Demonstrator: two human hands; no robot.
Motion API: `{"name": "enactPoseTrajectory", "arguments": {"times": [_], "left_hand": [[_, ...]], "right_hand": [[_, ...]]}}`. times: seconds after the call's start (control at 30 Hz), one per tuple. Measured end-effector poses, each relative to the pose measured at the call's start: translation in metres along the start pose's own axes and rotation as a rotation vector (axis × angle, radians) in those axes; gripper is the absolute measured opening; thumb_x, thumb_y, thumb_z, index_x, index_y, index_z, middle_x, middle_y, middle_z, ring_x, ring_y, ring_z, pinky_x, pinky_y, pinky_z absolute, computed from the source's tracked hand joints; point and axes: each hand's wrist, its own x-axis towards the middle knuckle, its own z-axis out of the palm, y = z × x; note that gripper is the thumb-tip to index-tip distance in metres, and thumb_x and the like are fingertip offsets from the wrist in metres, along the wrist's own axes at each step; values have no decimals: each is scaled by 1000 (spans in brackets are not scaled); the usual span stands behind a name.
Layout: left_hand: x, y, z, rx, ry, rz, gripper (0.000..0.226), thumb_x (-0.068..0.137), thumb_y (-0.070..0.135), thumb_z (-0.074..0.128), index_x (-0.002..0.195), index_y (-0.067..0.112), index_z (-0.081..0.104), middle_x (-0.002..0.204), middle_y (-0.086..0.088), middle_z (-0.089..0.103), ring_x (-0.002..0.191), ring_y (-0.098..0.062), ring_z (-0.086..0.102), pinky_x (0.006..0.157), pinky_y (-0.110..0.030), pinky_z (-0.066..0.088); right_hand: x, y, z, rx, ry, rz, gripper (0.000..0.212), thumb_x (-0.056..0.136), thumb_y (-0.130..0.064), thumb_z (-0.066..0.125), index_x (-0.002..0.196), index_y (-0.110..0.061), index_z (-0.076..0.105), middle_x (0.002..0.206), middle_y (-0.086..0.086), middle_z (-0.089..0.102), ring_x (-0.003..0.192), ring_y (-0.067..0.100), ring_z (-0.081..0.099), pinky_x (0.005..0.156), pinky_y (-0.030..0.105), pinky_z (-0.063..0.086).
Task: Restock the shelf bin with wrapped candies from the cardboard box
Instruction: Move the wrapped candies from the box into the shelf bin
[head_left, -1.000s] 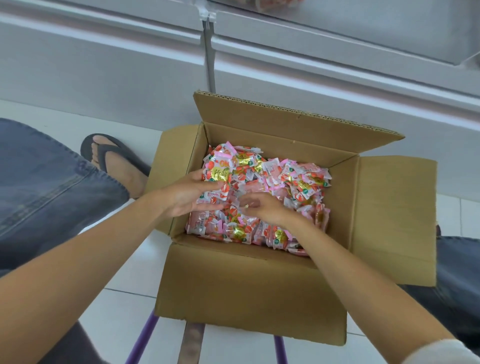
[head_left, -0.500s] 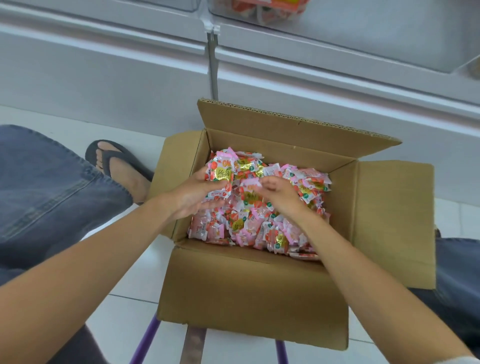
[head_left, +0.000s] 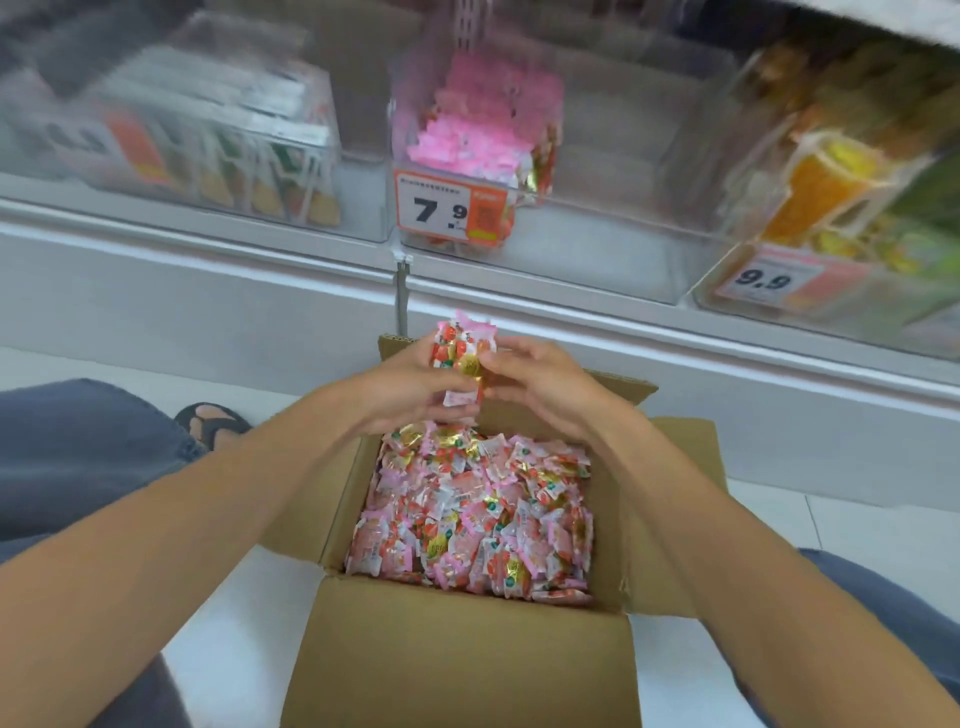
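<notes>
A bunch of wrapped candies (head_left: 460, 353) is gripped betw. both hands: left hand (head_left: 410, 389) curled round it, right hand (head_left: 540, 389) pinching its side. The cardboard box (head_left: 457, 660) sits below the hands, the shelf bin (head_left: 571, 249) beyond & above them. Candies are judged light, crinkly, slippery; best cupped from underneath. The bin is blurred, so fill level can't be told.

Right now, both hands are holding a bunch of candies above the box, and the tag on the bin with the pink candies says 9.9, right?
Not quite: in the head view the tag on the pink-candy bin reads 7.9; the 9.9 tag sits on the next bin over. The left hand and right hand do hold candies above the cardboard box.
</notes>
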Motion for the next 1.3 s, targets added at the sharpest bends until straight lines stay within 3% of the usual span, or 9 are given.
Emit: {"name": "enactPoseTrajectory", "arguments": {"times": [0.1, 0.33, 0.53, 0.77, 0.9, 1.0, 1.07, 1.13, 1.3], "left_hand": [[-10, 34, 17, -41, 1, 97, 54, 90, -8, 60, 136, 17, 47, 121, -14, 64, 102, -23, 68, 85, -33, 59], [-25, 91, 43, 69, -66, 258, 59, 90, -9, 59, 139, 20, 44, 98, -11, 66, 89, -22, 65, 85, -33, 58], [-21, 134, 55, 34, -142, 283, 49, 91, -12, 55, 132, 14, 48, 115, -18, 63, 99, -27, 67, 86, -36, 58], [17, 204, 55, 315, -244, 216, 61, 83, -11, 67, 134, 18, 50, 127, -12, 64, 117, -27, 64, 90, -42, 57], [65, 233, 41, 409, -121, 267, 74, 76, 0, 66, 144, 19, 44, 136, -9, 59, 120, -24, 61, 97, -45, 53], [104, 248, 11, 595, 195, 334, 56, 85, 2, 62, 138, 12, 52, 125, -16, 65, 108, -28, 68, 95, -43, 55], [129, 254, -7, 856, 365, 361, 42, 82, 13, 65, 123, 19, 65, 115, -11, 71, 103, -28, 68, 96, -43, 54], [150, 258, -14, 1061, 377, 357, 32, 84, 14, 66, 115, 16, 70, 115, -7, 70, 104, -26, 66, 97, -40, 51], [186, 262, -21, 1483, 305, 285, 30, 96, 9, 52, 118, 17, 71, 122, -2, 68, 107, -26, 65, 97, -39, 50]], "right_hand": [[-19, -41, 2, -87, 3, -97, 34, 94, -19, 62, 125, -4, 59, 118, 16, 68, 98, 23, 63, 99, 42, 48], [-51, -106, 4, -232, -56, -291, 32, 99, -7, 52, 130, -15, 52, 101, 5, 70, 86, 16, 68, 83, 32, 57], [-51, -140, -15, -49, -120, -228, 32, 92, -1, 57, 122, 12, 57, 108, 25, 64, 102, 35, 60, 88, 35, 52], [-30, -187, -56, 36, -176, -235, 29, 84, -8, 62, 111, 3, 66, 105, 15, 70, 96, 22, 67, 89, 31, 56], [11, -200, -95, 74, -64, -224, 49, 78, -10, 64, 123, 7, 58, 120, 19, 63, 108, 24, 61, 104, 37, 46], [50, -197, -124, 4, 45, -141, 33, 80, -6, 66, 110, 6, 64, 115, 19, 66, 107, 26, 61, 106, 39, 45], [74, -190, -132, -102, 44, -66, 8, 86, -1, 64, 94, 1, 67, 95, 12, 73, 89, 19, 68, 87, 31, 55], [100, -182, -131, -210, 2, 1, 8, 90, 2, 60, 88, -3, 66, 79, 4, 74, 73, 10, 69, 67, 21, 55], [140, -170, -122, -436, -19, 20, 30, 88, -2, 68, 115, -9, 60, 119, 11, 68, 111, 25, 65, 98, 35, 52]]}}
